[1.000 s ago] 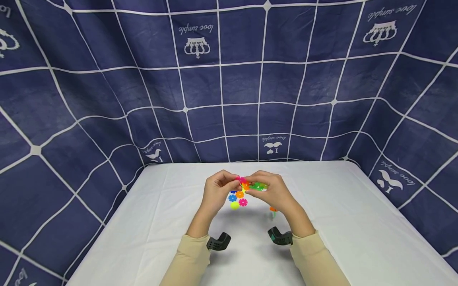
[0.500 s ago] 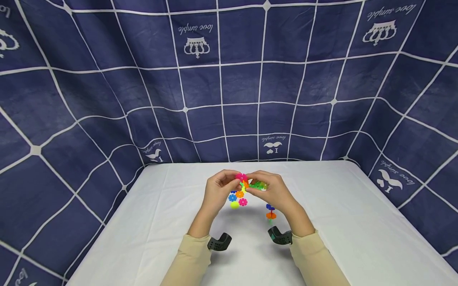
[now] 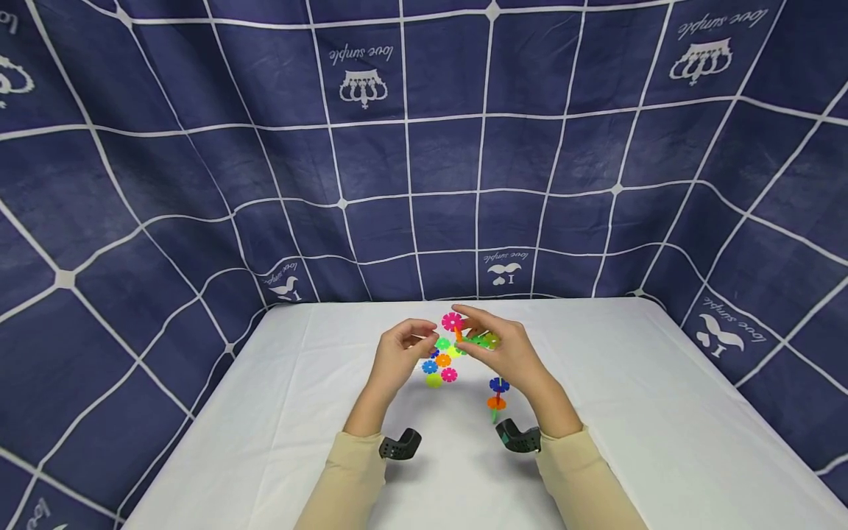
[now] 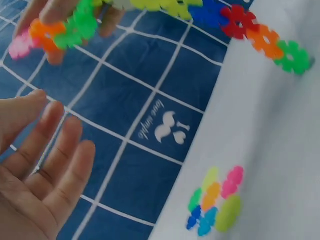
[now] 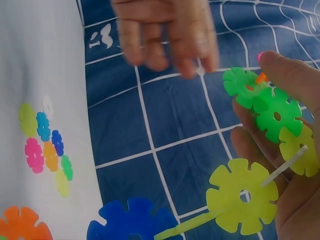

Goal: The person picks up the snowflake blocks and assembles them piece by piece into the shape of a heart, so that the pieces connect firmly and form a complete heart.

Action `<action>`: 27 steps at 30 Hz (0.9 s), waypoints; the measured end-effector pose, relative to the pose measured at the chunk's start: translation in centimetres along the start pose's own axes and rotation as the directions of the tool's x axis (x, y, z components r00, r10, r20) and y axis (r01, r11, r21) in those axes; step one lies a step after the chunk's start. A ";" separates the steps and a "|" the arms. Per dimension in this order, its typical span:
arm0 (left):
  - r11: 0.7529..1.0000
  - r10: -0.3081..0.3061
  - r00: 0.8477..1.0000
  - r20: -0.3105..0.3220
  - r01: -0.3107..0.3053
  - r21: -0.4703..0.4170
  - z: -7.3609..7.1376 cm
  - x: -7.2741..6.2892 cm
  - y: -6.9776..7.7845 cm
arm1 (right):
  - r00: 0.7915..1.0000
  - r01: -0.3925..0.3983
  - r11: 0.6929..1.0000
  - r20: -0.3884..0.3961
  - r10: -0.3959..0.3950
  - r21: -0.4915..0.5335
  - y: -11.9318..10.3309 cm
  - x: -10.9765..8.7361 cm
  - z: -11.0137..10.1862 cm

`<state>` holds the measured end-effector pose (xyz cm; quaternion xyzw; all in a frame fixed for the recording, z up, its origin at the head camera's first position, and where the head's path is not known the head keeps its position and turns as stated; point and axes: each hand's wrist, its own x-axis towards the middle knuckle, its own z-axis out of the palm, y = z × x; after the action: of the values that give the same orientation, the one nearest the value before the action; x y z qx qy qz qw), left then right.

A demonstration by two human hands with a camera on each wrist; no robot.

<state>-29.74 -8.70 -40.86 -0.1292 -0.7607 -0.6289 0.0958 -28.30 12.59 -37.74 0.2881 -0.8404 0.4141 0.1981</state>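
Even, fairly bright light fills the head view, turning the white tabletop [image 3: 265, 449] pale and leaving soft-edged grey shadows below the hands, which suggests an overhead source. The navy grid cloth [image 3: 444, 158] reads darker, its white lines bowing and stretching toward the frame edges. Both wrist views look dimmer, hazier and softer. In the right wrist view the left hand [image 5: 167, 35] is smeared by blur, and the loose flower discs [image 5: 50, 149] are soft; the left wrist view renders the linked disc chain [image 4: 210, 14] with fuzzy edges.
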 end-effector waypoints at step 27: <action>0.878 -0.194 0.952 0.236 0.061 0.475 0.3 -0.2 -8.0 | 0.999 0.034 0.999 -0.041 -0.033 0.023 0.6 0.0 -0.8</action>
<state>-32.09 -9.82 -48.43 -0.1382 -0.9010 -0.4105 -0.0252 -28.61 13.53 -37.65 0.2962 -0.8262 0.4264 0.2185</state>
